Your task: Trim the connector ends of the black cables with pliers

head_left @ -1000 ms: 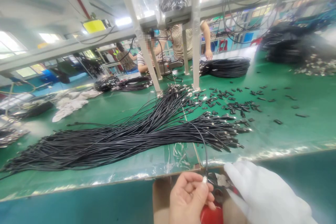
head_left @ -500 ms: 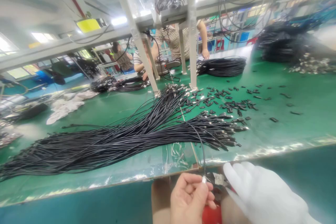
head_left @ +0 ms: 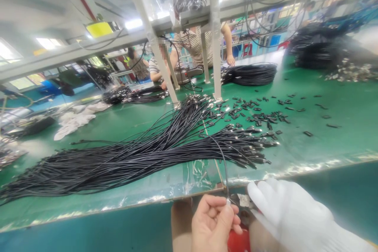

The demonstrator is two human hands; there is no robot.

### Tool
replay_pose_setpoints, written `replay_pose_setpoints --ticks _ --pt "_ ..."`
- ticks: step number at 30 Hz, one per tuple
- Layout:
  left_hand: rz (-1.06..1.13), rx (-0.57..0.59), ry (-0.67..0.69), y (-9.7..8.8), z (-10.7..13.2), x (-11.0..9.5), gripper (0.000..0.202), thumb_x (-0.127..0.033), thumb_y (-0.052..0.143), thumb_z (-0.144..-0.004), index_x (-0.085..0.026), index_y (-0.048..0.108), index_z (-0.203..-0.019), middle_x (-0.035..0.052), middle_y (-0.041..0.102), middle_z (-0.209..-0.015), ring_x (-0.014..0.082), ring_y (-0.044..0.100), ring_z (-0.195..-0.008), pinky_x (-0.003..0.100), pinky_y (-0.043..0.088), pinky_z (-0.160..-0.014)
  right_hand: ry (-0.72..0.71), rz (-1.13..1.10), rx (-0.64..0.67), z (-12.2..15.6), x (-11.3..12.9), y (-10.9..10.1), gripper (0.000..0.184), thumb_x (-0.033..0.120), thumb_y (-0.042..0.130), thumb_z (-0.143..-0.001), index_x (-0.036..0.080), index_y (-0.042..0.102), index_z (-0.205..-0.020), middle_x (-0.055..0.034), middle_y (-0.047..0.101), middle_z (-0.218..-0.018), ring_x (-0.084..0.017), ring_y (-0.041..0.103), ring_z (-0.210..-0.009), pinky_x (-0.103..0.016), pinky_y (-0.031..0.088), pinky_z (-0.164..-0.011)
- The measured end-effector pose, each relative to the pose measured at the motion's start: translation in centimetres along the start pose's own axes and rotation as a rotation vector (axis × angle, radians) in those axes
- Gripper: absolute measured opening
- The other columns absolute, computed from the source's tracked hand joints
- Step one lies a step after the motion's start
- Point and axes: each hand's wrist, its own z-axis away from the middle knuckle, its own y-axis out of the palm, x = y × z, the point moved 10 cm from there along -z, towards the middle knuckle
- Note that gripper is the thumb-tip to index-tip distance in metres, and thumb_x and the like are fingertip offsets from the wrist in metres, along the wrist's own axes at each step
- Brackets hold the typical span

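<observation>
My bare left hand (head_left: 214, 222) sits below the bench edge, its thumb and fingers pinched on the metal plug end of one thin black cable (head_left: 223, 165) that runs up onto the green bench. My right hand (head_left: 291, 214) wears a white glove and is curled beside it over a small tool with red handles (head_left: 238, 240); what its fingers grip is mostly hidden. A big bundle of black cables (head_left: 132, 157) lies across the bench in front of me, plug ends fanned to the right.
Several small black connector shells (head_left: 260, 116) are scattered right of the bundle. White frame posts (head_left: 215, 35) stand on the green bench (head_left: 325, 141). Coiled cables (head_left: 251, 74) and a dark heap (head_left: 321, 49) lie further back. People work on the far side.
The view has shifted slightly. My gloved right hand has edged up and left toward the plug; my left hand still pinches the same cable end.
</observation>
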Motion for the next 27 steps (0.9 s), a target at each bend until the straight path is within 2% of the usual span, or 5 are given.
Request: replay_pose_setpoints --ticks 7,17,19,24,27 --pt "-0.045 0.018 -0.007 -0.2 -0.1 0.1 0.055 -0.048 0.103 -0.039 -0.014 0.069 -0.066 0.0060 0.075 -0.059 0.0105 0.063 -0.045 0.019 0.050 -0.047 -0.031 -0.040 0.017 0.1 0.0 -0.1 0.017 0.010 0.054 -0.078 0.024 0.045 -0.079 0.0011 0.051 -0.064 -0.017 0.044 -0.057 -0.035 0.023 -0.061" --pt "0.133 0.076 -0.108 0.8 -0.7 1.0 0.048 -0.034 0.106 -0.041 -0.013 0.070 -0.066 0.0035 0.073 -0.056 0.0072 0.062 -0.045 0.013 0.047 -0.045 0.055 -0.322 0.039 1.0 -0.6 0.9 0.008 0.025 0.057 -0.086 0.028 0.054 -0.078 0.0023 0.060 -0.068 -0.019 0.054 -0.057 -0.032 0.032 -0.053" --pt "0.156 0.096 -0.131 0.9 -0.9 1.0 0.046 -0.030 0.106 -0.043 -0.012 0.071 -0.067 0.0042 0.074 -0.058 0.0067 0.062 -0.046 0.013 0.047 -0.046 0.173 -0.554 0.136 1.0 -1.7 1.9 0.015 0.028 0.058 -0.091 0.027 0.056 -0.077 0.0032 0.062 -0.067 -0.016 0.057 -0.057 -0.029 0.037 -0.053" --pt "0.160 0.125 -0.210 0.7 -0.9 1.6 0.047 -0.029 0.106 -0.043 -0.013 0.069 -0.067 0.0050 0.074 -0.059 0.0070 0.063 -0.049 0.014 0.047 -0.047 0.847 -1.550 0.362 2.3 -6.2 7.7 0.043 0.057 0.041 -0.101 0.023 0.064 -0.086 -0.0025 0.065 -0.064 -0.017 0.060 -0.054 -0.028 0.042 -0.047" --pt "0.155 0.133 -0.247 0.7 -0.8 1.9 0.049 -0.030 0.106 -0.042 -0.014 0.068 -0.068 0.0037 0.074 -0.059 0.0070 0.063 -0.049 0.014 0.047 -0.049 0.901 -1.633 0.342 2.2 -7.2 8.3 0.046 0.061 0.046 -0.098 0.020 0.067 -0.099 -0.0058 0.069 -0.070 -0.017 0.058 -0.050 -0.028 0.043 -0.043"
